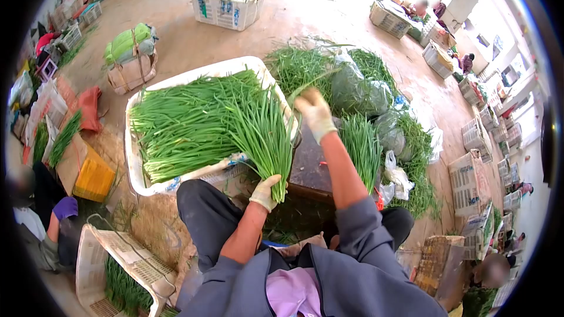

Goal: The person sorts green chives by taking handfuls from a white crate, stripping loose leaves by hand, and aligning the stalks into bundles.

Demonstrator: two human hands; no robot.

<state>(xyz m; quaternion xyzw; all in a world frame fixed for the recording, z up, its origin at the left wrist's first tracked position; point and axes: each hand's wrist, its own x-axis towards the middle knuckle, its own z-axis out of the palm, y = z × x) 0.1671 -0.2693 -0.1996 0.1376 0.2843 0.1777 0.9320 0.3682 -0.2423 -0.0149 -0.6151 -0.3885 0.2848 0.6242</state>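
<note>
While left hand (265, 192) grips one bunch (263, 135), right (315, 113) blurred

White-gloved hands (265, 192) (315, 114): two. Held green bunch (265, 141): one.

A slate-grey, dark-edged jacket (385, 276) is hanging open at the front, showing a lilac shirt (294, 289) underneath. Its sleeves (363, 226) are ending near the elbows. Pale cream gloves (322, 127) are covering the left hand (265, 192) and the blurred right hand (314, 108). The person is also wearing dark, plain-looking trousers (204, 214).
</note>
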